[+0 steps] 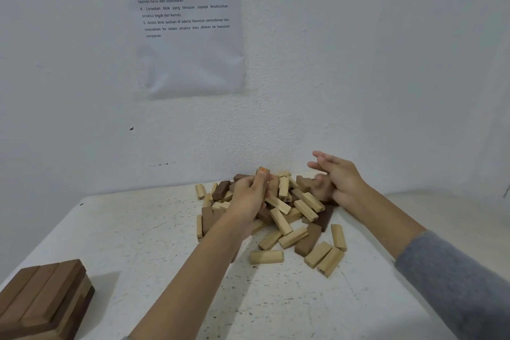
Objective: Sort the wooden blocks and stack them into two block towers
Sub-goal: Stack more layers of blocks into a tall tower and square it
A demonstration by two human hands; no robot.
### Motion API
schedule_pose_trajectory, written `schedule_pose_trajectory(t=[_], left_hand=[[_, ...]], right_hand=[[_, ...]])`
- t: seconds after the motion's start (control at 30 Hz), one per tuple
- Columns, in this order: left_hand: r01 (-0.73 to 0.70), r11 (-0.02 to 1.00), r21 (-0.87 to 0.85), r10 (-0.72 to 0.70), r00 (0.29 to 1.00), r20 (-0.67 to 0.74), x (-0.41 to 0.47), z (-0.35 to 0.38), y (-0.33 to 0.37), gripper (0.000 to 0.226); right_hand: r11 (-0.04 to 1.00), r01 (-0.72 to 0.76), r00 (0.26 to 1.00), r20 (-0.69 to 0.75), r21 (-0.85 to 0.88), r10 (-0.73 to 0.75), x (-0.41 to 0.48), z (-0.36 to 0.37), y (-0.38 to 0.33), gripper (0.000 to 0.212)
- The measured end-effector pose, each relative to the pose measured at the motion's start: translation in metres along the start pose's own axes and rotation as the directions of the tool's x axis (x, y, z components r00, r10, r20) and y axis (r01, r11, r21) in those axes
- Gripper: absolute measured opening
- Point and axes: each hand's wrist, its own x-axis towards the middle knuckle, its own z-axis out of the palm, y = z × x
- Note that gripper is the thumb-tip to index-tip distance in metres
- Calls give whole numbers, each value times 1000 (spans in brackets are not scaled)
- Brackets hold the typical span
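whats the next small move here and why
Probably lift the left hand clear of the pile and carry the dark block it seems to grip to the stack at lower left. That stack's top layer is dark, and the pile mixes light and dark blocks.

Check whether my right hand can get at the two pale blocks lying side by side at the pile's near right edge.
Probably yes: the right hand is open beside the pile, and the two pale blocks lie flat on the table, uncovered, with nothing between.
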Motion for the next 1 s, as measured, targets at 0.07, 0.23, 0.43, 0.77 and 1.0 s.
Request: schedule_pose_trajectory(t=[0.07, 0.23, 0.43, 0.77, 1.0], left_hand=[[-14, 999, 34, 14, 1000, 7, 1, -2, 0, 33], [-5, 997, 80, 4, 1000, 21, 2, -2, -1, 26], [8, 995, 102, -10, 1000, 17, 0, 1, -4, 30], [10, 997, 82, -14, 999, 49, -4, -4, -3, 32], [17, 995, 96, -20, 999, 32, -7, -9, -7, 31]], right_hand=[[921, 98, 995, 20, -378, -97, 2, -1, -3, 16], [268, 231, 973, 214, -935, -91, 11, 4, 5, 39], [94, 208, 977, 203, -974, -67, 9, 17, 11, 36], [317, 123, 991, 98, -941, -93, 13, 12, 18, 35], [291, 201, 979, 202, -935, -26, 7, 12, 20, 34]])
